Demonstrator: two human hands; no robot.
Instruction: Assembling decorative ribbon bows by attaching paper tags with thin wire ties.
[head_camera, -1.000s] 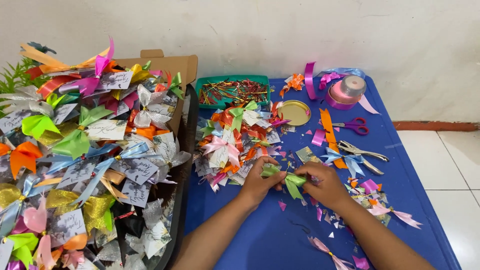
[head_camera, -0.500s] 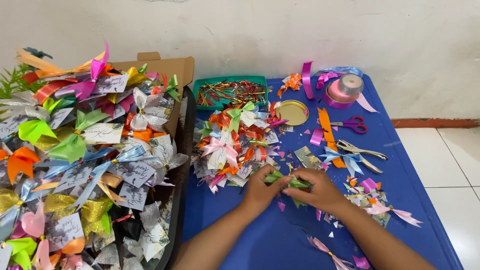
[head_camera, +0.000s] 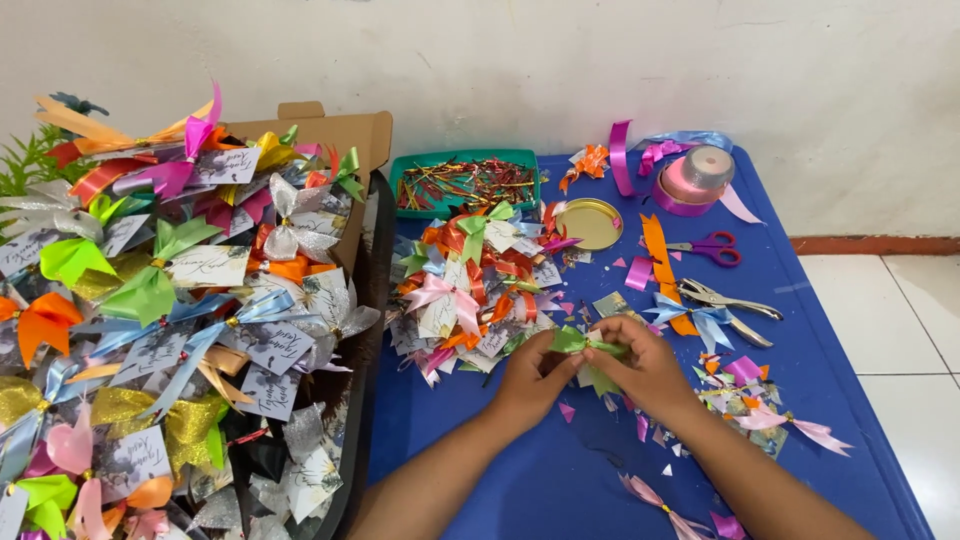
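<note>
Green ribbon bow (head_camera: 585, 345) is pinched between both my hands right over the blue bench (head_camera: 830, 330), just in front of the big heap of finished bows (head_camera: 470, 280). Compared with a second ago it's shifted a bit and looks flatter, loops spread out sideways now instead of bunched up, so I'd say the shaping is coming along. Left hand (head_camera: 535, 375) has its fingers clamped on the left loop, right hand (head_camera: 645, 365) has its fingers closed on the middle and right side. Scissors (head_camera: 710, 248), pliers (head_camera: 730, 305) and the pink ribbon roll (head_camera: 695, 180) sit untouched further back, cardboard box of bows (head_camera: 330, 130) off to my left.
</note>
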